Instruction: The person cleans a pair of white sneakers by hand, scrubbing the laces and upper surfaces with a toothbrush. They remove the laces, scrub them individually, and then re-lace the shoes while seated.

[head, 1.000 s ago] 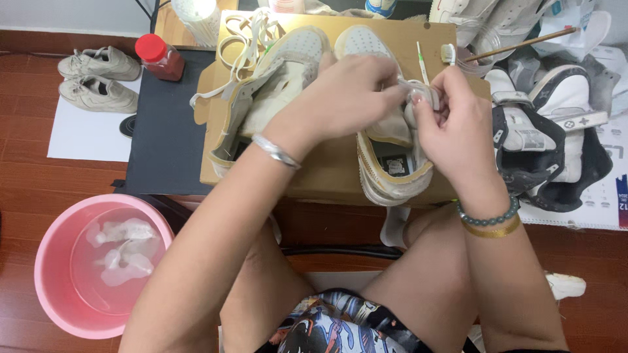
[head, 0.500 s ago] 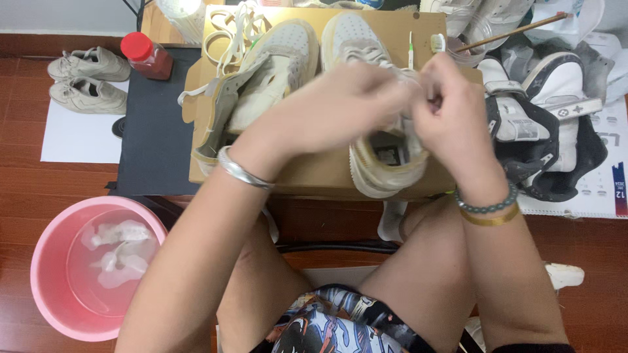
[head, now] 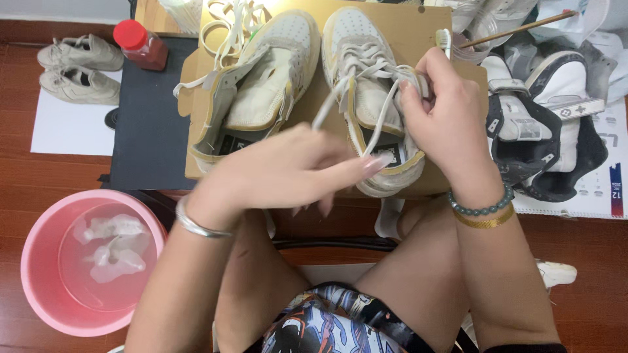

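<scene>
Two cream high-top sneakers lie on a brown cardboard sheet [head: 418, 33]. The left sneaker [head: 261, 85] has no lace and its tongue is folded open. On the right sneaker [head: 366, 98], my right hand [head: 445, 111] pinches the white lace [head: 379, 124] beside the upper eyelets. My left hand [head: 288, 173] hovers just below that sneaker, blurred, its fingers spread, with a lace end at its fingertips; whether it grips the lace is unclear.
A pink basin [head: 85, 261] with water and white cloths stands at lower left. A red-capped bottle [head: 140, 44] and a small pair of pale shoes [head: 78, 68] lie at upper left. Black-and-white sneakers [head: 549, 124], a toothbrush [head: 445, 42] and a thin stick [head: 517, 29] lie at right.
My left hand has drawn back from the right sneaker toward me, pulling lace out. The right hand stays at the eyelets. The view has shifted slightly.
</scene>
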